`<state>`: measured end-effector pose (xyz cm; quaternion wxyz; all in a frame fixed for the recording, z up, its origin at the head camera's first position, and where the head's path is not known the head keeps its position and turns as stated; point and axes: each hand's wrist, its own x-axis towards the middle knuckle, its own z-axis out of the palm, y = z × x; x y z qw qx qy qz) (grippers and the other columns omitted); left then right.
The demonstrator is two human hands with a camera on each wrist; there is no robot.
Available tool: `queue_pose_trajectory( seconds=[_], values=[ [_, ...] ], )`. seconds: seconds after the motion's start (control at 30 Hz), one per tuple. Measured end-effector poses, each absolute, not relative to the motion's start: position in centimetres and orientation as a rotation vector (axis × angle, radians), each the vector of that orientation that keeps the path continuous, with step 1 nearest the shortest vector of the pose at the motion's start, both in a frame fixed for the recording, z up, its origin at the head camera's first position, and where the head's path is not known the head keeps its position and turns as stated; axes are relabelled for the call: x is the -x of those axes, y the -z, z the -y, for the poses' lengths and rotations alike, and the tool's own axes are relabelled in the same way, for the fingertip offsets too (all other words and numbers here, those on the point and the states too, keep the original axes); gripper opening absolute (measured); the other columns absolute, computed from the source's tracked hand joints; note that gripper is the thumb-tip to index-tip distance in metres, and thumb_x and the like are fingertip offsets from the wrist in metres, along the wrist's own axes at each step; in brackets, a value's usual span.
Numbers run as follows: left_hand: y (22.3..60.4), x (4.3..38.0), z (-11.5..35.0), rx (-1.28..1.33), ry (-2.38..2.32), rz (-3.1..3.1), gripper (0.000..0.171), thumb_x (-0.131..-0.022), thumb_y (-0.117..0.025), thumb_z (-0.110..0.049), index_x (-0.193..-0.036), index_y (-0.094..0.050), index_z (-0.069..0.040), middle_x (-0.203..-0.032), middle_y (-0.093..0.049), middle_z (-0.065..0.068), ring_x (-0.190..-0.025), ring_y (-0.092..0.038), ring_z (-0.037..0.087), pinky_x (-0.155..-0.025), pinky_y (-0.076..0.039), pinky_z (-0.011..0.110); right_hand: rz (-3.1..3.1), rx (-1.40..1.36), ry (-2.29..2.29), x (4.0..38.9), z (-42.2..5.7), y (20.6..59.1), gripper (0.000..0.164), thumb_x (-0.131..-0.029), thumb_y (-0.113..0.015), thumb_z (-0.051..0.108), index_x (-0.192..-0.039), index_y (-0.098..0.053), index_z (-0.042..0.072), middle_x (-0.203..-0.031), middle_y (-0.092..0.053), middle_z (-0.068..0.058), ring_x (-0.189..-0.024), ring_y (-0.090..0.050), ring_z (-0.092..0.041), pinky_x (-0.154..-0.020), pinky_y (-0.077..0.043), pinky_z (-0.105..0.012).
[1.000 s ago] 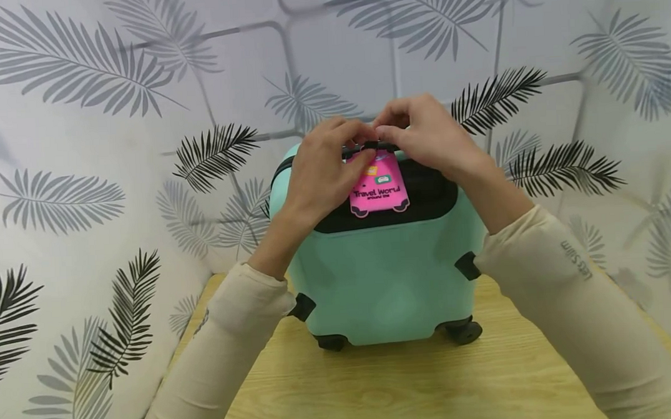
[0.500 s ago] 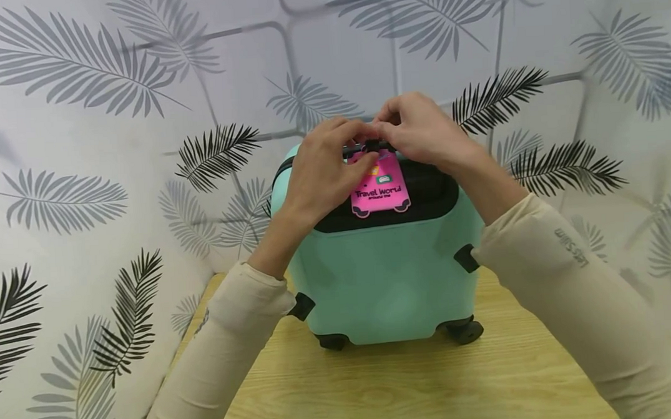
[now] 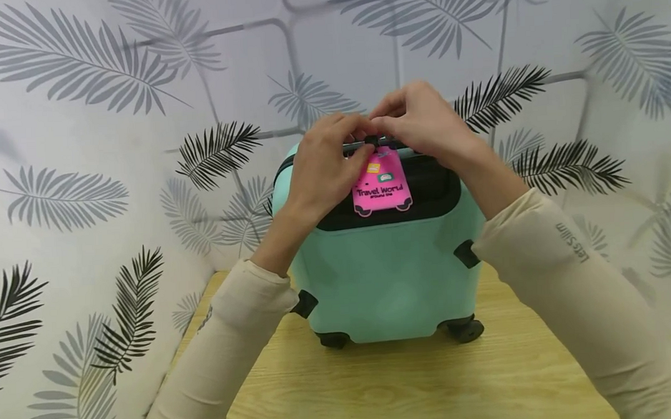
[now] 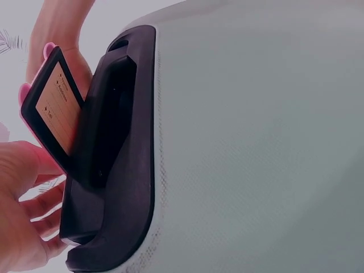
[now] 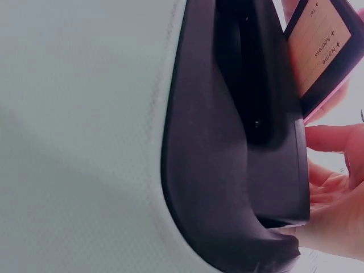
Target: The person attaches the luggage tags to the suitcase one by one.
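Observation:
A mint-green suitcase [image 3: 389, 276] stands upright on its wheels. A pink luggage tag [image 3: 380, 192] reading "Travel World" hangs by a black strap [image 3: 371, 140] at the suitcase's black top handle [image 4: 79, 210]. My left hand [image 3: 325, 169] pinches the tag's upper end with the thumb in front, its other fingers behind the handle. Thumb and fingertips of my right hand [image 3: 427, 121] pinch the strap just above, right against the left fingertips, which partly hide it. The tag's back, in the left wrist view, bears a card [image 4: 57, 108] with name, address and tel lines.
Under the suitcase is a light wood tabletop [image 3: 377, 389]. White leaf-patterned sheeting [image 3: 142, 149] rises behind and at both sides. Black corner pieces and a wheel [image 3: 467, 330] stick out from the suitcase's lower part.
My right hand has risen a little, its fingertips drawing in closer to the left fingertips over the strap. The left hand, tag and suitcase stay nearly in place.

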<state>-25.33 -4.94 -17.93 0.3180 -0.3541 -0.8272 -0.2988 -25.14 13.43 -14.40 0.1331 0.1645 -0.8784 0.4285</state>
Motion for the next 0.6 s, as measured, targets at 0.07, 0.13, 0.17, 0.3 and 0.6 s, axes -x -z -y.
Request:
queue_pose_trajectory(
  seconds=[0.07,0.13,0.17,0.3,0.6],
  values=[
    [17.91,25.29,4.82,0.925,0.775,2.181,0.015,-0.095,-0.072,-0.011,-0.109,-0.077,-0.009,-0.106,-0.072,0.005,-0.104,-0.063,0.022,-0.093,-0.047,0.031,2.548,-0.486,-1.289,25.15,-13.66,14.43,0.028,-0.102,-0.066,0.022,-0.118,-0.076,0.001,-0.116,-0.073,-0.015,-0.107,-0.063,-0.024,-0.093,-0.048,-0.036],
    [17.86,25.23,4.71,0.917,0.762,2.188,0.016,-0.094,-0.073,-0.012,-0.109,-0.077,-0.009,-0.106,-0.072,0.005,-0.105,-0.063,0.022,-0.093,-0.047,0.031,2.537,-0.475,-1.317,25.19,-13.71,14.45,0.028,-0.101,-0.068,0.022,-0.116,-0.076,0.000,-0.112,-0.074,-0.013,-0.105,-0.062,-0.024,-0.090,-0.048,-0.034],
    [17.83,25.21,4.66,0.915,0.756,2.189,0.016,-0.094,-0.073,-0.013,-0.109,-0.077,-0.009,-0.106,-0.072,0.005,-0.105,-0.063,0.022,-0.093,-0.047,0.031,2.529,-0.467,-1.323,25.21,-13.71,14.47,0.027,-0.101,-0.069,0.022,-0.114,-0.076,0.000,-0.110,-0.075,-0.013,-0.104,-0.062,-0.023,-0.089,-0.047,-0.033],
    [17.78,25.19,4.49,0.909,0.741,2.193,0.016,-0.095,-0.073,-0.013,-0.110,-0.077,-0.009,-0.106,-0.072,0.006,-0.104,-0.063,0.023,-0.093,-0.047,0.032,2.508,-0.451,-1.343,25.24,-13.69,14.55,0.025,-0.100,-0.071,0.022,-0.111,-0.076,0.000,-0.105,-0.076,-0.011,-0.101,-0.062,-0.022,-0.088,-0.048,-0.033],
    [17.83,25.13,4.50,0.888,0.768,2.183,0.014,-0.095,-0.074,-0.012,-0.108,-0.078,-0.009,-0.108,-0.074,0.004,-0.107,-0.063,0.020,-0.095,-0.047,0.032,2.458,-0.389,-1.285,25.14,-13.07,15.00,0.020,-0.099,-0.071,0.022,-0.106,-0.077,0.004,-0.102,-0.076,-0.009,-0.103,-0.062,-0.019,-0.085,-0.048,-0.032]
  ],
)
